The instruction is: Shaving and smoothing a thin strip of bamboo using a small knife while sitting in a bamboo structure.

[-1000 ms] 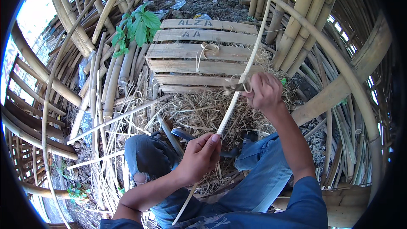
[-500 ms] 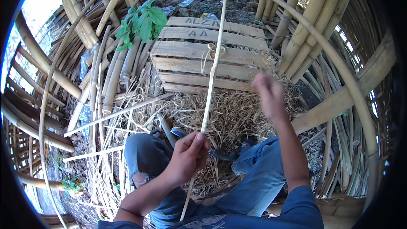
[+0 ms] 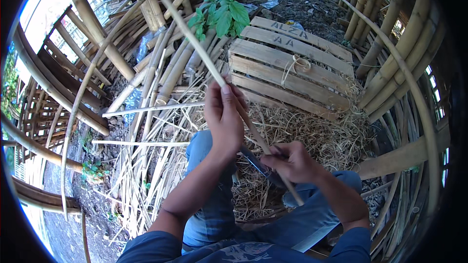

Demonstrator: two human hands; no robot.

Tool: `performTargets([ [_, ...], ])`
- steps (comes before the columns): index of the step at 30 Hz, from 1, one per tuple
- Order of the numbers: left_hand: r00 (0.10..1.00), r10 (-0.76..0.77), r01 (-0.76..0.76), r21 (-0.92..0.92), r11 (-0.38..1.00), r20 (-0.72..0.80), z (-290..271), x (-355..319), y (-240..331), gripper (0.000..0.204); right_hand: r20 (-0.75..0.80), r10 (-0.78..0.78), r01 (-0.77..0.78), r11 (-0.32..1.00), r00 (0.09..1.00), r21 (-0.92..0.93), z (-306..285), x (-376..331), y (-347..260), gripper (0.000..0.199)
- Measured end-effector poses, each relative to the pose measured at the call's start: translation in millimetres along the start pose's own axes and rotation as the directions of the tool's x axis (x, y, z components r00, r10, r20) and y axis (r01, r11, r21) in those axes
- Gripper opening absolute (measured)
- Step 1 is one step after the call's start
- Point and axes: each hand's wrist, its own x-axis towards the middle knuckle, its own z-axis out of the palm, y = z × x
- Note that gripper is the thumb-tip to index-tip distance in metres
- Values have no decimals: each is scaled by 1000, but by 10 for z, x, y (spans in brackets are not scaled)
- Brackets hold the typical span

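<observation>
Hands work a bamboo strip [image 3: 195, 44]: left hand [image 3: 223, 117] clamps it, right hand [image 3: 292, 161] below grips a knife [image 3: 258, 163] against it. Shavings [image 3: 312, 131] underneath suggest trimming partly done.

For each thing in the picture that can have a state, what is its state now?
Left hand: closed around the bamboo strip.
Right hand: gripping a knife.
Bamboo strip: held slanted, running up to the left.
Knife: dark blade against the strip.
Wooden pallet: lying flat on the ground.
String: tied in a loop on the pallet.
Shavings: piled loosely before the knees.
</observation>
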Motion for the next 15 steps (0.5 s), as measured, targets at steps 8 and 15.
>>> performTargets([
  [8,576,389,-638,693,-336,719,-266,262,747,37,249,-122,94,988,961,124,-874,-213,-6,17],
  [15,399,-315,-910,414,-22,861,-456,516,940,35,288,-97,35,976,953,215,-951,-349,-62,18],
])
